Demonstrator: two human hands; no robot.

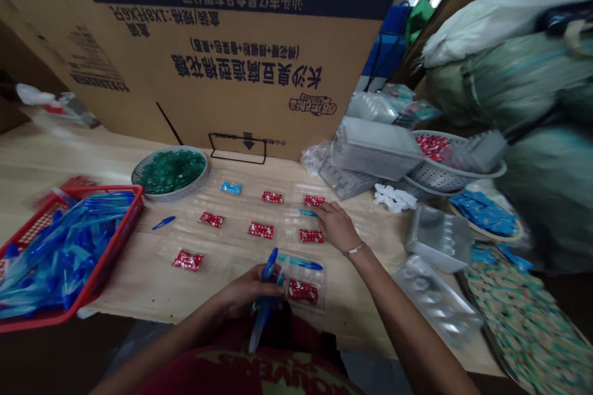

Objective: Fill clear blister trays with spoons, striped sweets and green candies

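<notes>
Upside-down "Shantoushi Yixing Food Co.,Ltd" on cardboard carton [231,55], above Chinese print.

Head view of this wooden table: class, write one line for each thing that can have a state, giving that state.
Left hand, gripping blue plastic spoons
Right hand, open, fingers beside a teal spoon
Clear plastic tray, lying flat, holding red sachets
Red plastic basket, full of blue spoons
Round grey mesh basket, full of green pieces
Cardboard box, upright, printing upside down
</notes>
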